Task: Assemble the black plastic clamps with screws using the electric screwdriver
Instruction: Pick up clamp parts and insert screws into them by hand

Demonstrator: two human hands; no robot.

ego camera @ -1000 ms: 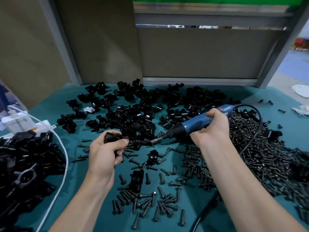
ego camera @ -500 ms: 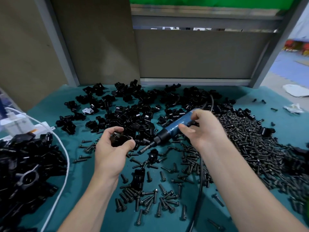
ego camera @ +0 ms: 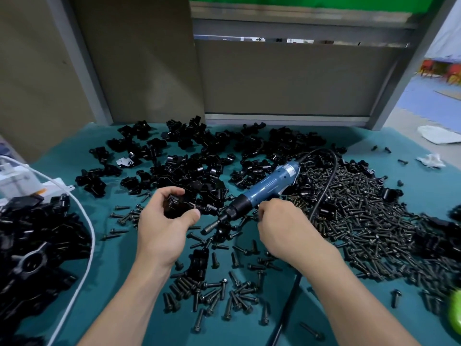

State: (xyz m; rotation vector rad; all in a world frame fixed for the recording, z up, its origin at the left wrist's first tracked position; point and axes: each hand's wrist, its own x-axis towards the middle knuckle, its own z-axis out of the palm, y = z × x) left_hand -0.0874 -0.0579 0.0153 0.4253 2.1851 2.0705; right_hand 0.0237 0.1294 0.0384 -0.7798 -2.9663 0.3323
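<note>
Screw-fetching seems underway: left hand grips a clamp beside the screwdriver, right hand curls over screws, hold unclear; next calls for seating one.

Back of teal worktop: black plastic clamps | right edge: black metal screw heap | between them: blue electric screwdriver | front, before me: loose screws | left edge: second clamp pile

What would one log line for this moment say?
left hand: holds black clamp | right hand: fingers down among loose screws, grasp unclear | electric screwdriver: lying on table
</note>
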